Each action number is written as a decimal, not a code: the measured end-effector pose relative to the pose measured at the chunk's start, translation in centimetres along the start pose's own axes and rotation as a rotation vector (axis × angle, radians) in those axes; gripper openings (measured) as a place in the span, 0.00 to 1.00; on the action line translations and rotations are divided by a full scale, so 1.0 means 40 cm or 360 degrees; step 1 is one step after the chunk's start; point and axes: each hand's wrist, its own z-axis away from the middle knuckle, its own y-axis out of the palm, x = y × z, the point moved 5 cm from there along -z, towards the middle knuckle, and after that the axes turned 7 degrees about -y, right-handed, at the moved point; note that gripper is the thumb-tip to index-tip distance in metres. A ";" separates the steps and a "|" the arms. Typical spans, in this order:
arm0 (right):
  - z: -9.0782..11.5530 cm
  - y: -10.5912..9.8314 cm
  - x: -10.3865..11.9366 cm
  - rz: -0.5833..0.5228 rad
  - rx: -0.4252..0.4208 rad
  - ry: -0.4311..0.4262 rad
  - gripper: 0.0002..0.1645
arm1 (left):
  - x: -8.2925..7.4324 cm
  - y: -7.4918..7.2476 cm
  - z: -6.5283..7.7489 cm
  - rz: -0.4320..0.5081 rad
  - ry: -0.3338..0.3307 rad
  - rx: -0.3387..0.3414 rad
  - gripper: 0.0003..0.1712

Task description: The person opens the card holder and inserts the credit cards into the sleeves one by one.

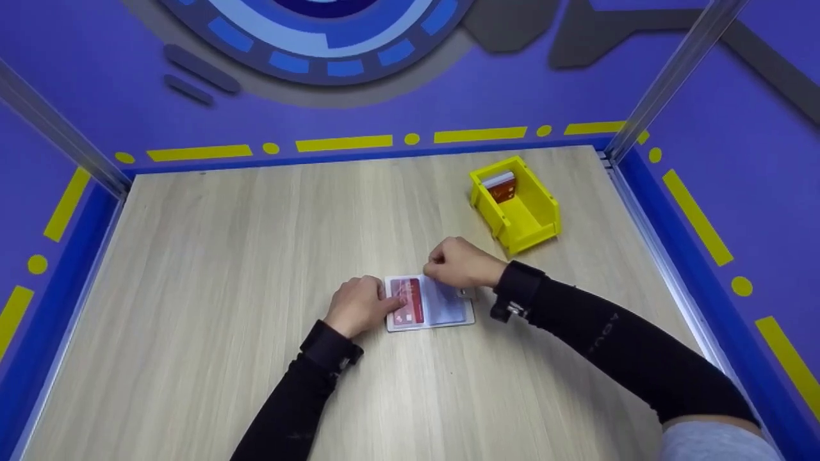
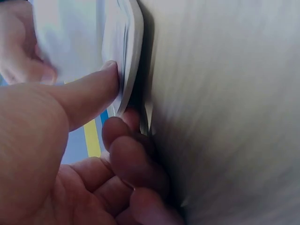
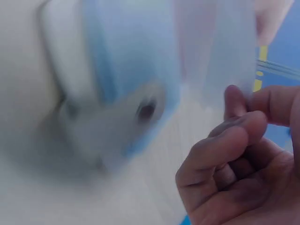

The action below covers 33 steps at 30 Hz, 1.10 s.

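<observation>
An open card holder (image 1: 446, 312) with clear plastic sleeves lies on the table, a red card (image 1: 415, 301) showing through its left side. My left hand (image 1: 360, 305) grips the left edge. In the left wrist view its thumb (image 2: 93, 91) presses on the pages while curled fingers (image 2: 136, 161) reach under the cover. At the top of the holder, my right hand (image 1: 462, 264) pinches a clear sleeve page (image 3: 229, 51) between thumb and fingertips, the page raised. A closure tab (image 3: 117, 117) with a dark snap sticks out from the right cover.
A yellow bin (image 1: 535, 221) stands behind my right hand, toward the back right. Several cards (image 1: 503, 187), one of them red, stand at its far end. Blue walls (image 1: 359, 121) and metal posts (image 1: 672, 70) bound the wooden table (image 1: 243, 256).
</observation>
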 end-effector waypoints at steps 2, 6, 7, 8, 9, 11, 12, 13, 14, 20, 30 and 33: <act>-0.016 0.017 0.010 -0.0072 0.0004 -0.0024 0.27 | 0.003 0.003 0.002 0.0006 0.0011 0.0001 0.28; -0.043 0.049 0.028 -0.0119 0.0025 -0.0105 0.29 | 0.002 0.009 0.004 0.0022 0.0057 -0.0004 0.27; -0.047 0.054 0.033 -0.0108 0.0026 -0.0128 0.29 | 0.001 0.010 0.004 0.0028 0.0069 -0.0011 0.27; -0.049 0.056 0.036 -0.0090 0.0029 -0.0145 0.29 | 0.000 0.011 0.005 0.0032 0.0079 -0.0015 0.27; -0.050 0.056 0.039 -0.0065 0.0027 -0.0152 0.30 | -0.001 0.011 0.005 0.0033 0.0085 -0.0017 0.27; -0.046 0.049 0.043 -0.0003 0.0022 -0.0137 0.30 | -0.003 0.011 0.004 0.0038 0.0089 -0.0015 0.26; -0.043 0.044 0.043 0.0026 0.0023 -0.0115 0.31 | -0.004 0.010 0.003 0.0040 0.0089 -0.0014 0.26; -0.040 0.037 0.044 0.0052 0.0026 -0.0089 0.32 | -0.005 0.009 0.003 0.0039 0.0087 -0.0014 0.26; -0.037 0.031 0.044 0.0077 0.0030 -0.0069 0.32 | -0.005 0.006 0.002 0.0039 0.0082 -0.0012 0.26; -0.041 0.012 0.049 0.0030 0.0058 -0.0042 0.30 | -0.008 -0.014 -0.002 0.0031 0.0069 -0.0012 0.25; -0.083 0.082 0.046 -0.0012 0.0033 -0.0188 0.25 | 0.000 -0.009 -0.003 -0.0018 0.0107 -0.0045 0.21; -0.088 0.091 0.045 -0.0001 0.0016 -0.0199 0.23 | -0.001 -0.011 -0.003 -0.0038 0.0107 -0.0037 0.19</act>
